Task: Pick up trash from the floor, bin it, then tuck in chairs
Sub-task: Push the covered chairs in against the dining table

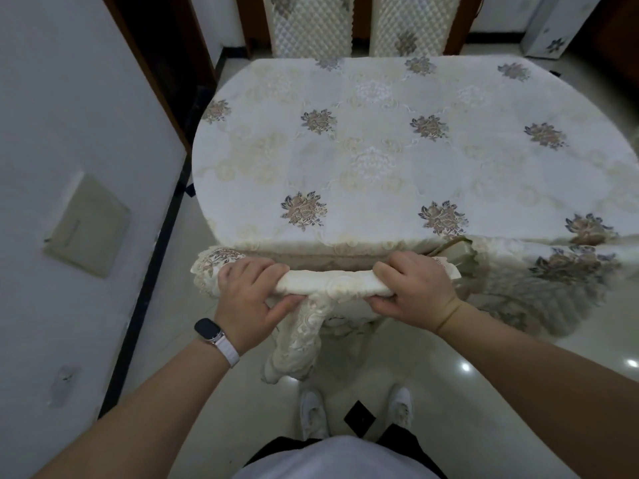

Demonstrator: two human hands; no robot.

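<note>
A chair with a cream lace cover stands right in front of me, and its top rail (328, 286) touches the near edge of the table (380, 160). My left hand (250, 295), with a dark watch on its wrist, grips the left end of the rail. At the rail's right end my right hand (415, 288) is wrapped around it. The chair's seat is hidden under the floral tablecloth. No trash shows on the floor.
Two chairs with quilted cream backs (311, 25) (408, 25) stand tucked at the table's far side. A white wall (69, 167) runs close on the left, with a dark doorway behind it. Glossy tiled floor (518, 392) lies around my white shoes.
</note>
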